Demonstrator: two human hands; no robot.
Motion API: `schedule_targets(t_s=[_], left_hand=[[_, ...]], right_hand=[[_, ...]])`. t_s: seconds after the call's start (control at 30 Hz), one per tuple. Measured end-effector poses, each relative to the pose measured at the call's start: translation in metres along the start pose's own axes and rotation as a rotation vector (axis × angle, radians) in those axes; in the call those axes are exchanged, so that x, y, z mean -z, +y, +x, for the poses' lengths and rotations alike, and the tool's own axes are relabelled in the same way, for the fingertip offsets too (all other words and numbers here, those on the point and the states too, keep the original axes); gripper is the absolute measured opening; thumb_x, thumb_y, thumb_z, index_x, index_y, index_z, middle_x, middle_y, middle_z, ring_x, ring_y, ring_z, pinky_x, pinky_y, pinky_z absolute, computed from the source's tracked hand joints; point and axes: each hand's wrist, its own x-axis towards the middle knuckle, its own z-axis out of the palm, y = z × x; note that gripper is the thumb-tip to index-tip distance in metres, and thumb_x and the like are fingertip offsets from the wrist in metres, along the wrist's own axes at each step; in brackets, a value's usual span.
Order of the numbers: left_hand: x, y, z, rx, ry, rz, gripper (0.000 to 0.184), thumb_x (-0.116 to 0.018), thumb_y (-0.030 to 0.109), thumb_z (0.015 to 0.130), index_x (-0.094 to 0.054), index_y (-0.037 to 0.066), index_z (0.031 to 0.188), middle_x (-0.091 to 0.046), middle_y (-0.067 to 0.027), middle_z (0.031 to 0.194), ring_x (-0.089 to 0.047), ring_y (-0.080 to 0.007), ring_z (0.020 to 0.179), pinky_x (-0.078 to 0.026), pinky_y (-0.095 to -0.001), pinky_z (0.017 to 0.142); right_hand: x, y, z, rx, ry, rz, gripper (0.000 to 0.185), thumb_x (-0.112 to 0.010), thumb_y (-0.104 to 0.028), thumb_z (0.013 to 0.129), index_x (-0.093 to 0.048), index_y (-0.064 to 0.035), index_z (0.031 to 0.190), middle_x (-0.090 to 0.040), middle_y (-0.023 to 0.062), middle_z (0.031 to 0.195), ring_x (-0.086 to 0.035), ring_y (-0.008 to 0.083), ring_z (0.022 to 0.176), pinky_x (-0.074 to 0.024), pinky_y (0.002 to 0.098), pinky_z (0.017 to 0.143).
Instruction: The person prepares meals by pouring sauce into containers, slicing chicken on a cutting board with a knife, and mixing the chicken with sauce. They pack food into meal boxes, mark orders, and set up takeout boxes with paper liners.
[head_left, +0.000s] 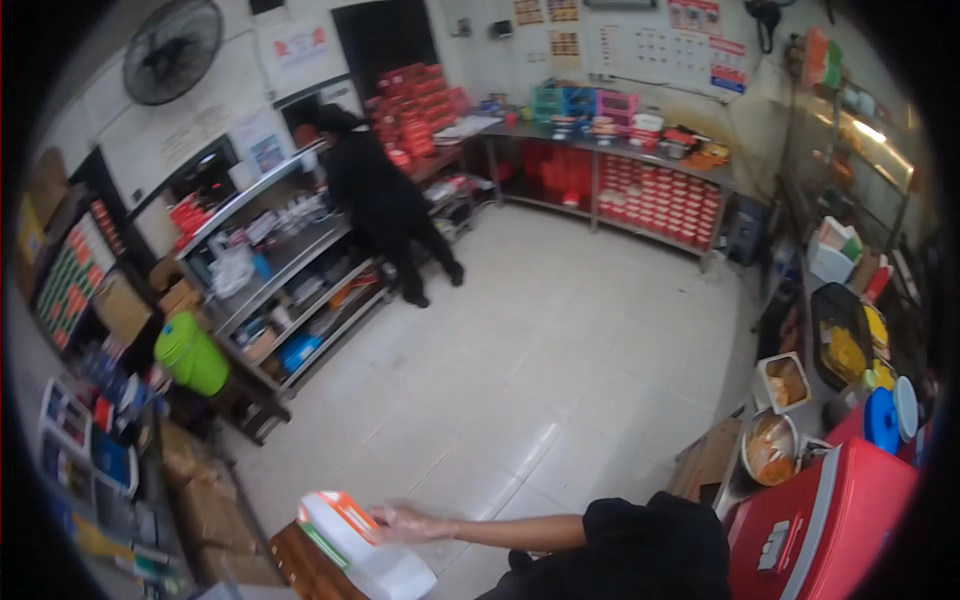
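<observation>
My right hand (408,524), in what looks like a thin clear glove, reaches in from the right at the bottom of the view, below a black sleeve. Its fingers are spread loosely and touch the side of a white box or packet (385,568) with orange and green stripes. This white item lies over a brown wooden surface (300,562). My left hand is out of view.
A person in black (375,185) stands at a steel shelf unit (290,262). Red boxes (655,205) fill the back table's lower shelf. A red cooler (850,520), food trays and a metal bowl (770,448) stand right; a green bin (192,355) is left.
</observation>
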Motion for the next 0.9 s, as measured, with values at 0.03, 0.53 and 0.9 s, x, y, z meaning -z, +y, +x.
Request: schedule_targets(t_s=[0.03,0.53,0.9], left_hand=[[0.006,0.020,0.025,-0.020,0.010,0.003,0.043,-0.053,0.034,0.081,-0.056,-0.003,0.103,-0.056,-0.0243,0.109,-0.054,-0.0373,0.098,-0.042,-0.0432,0.087],[-0.027,0.623,0.285,-0.413,-0.071,-0.580,0.054,-0.065,0.026,0.080,-0.040,-0.006,0.116,-0.052,-0.0156,0.109,-0.048,-0.0234,0.100,-0.040,-0.0360,0.088],[-0.092,0.924,0.404,-0.395,-0.116,-0.745,0.025,-0.040,0.024,0.093,-0.047,0.001,0.099,-0.050,-0.0067,0.082,-0.050,-0.0147,0.070,-0.044,-0.0292,0.064]], right_hand=[[0.024,-0.003,-0.020,-0.083,0.098,0.032,0.054,-0.058,-0.043,0.084,-0.049,-0.0038,0.120,-0.056,0.0034,0.102,-0.051,0.0112,0.094,-0.0426,0.0264,0.083],[0.541,-0.006,-0.304,-0.087,1.597,0.093,0.030,-0.059,-0.028,0.086,-0.055,-0.0089,0.109,-0.059,-0.0005,0.099,-0.055,0.0095,0.090,-0.0454,0.0276,0.080],[0.887,-0.153,-0.402,0.310,1.913,0.024,0.019,-0.058,-0.026,0.087,-0.055,-0.0118,0.099,-0.058,-0.0062,0.079,-0.049,0.0017,0.065,-0.0374,0.0183,0.056]])
